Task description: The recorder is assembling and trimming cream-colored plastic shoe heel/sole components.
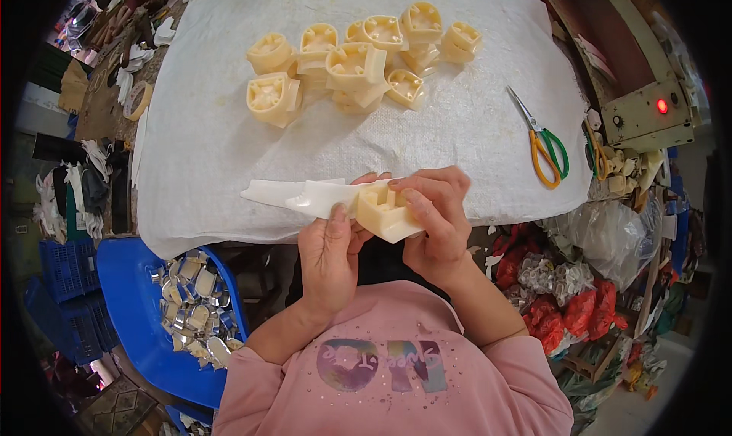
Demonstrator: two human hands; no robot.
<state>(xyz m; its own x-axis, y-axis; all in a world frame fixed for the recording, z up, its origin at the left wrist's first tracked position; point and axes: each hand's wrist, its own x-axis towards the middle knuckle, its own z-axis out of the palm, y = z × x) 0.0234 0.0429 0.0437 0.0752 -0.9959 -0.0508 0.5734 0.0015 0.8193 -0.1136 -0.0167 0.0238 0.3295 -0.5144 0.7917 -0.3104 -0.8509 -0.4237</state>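
Just beyond the near edge of the table, both my hands hold a cream plastic shoe heel (381, 216), its hollow side with small posts facing up. My left hand (329, 254) pinches a white strip (316, 199) against the heel's left side, thumb on top. The loose end of the strip reaches left over the cloth, with a second white layer behind it. My right hand (438, 218) grips the heel's right side, fingers bent over its far edge. Farther back, several similar cream heels (358, 66) stand in a cluster, some stacked.
A white woven sheet (206, 131) covers the table. Scissors (541, 146) with orange and green handles lie at the right. A blue bin (126, 306) at lower left holds silvery and cream pieces. A machine box (648, 115) with a red light and plastic bags (610, 230) are at the right.
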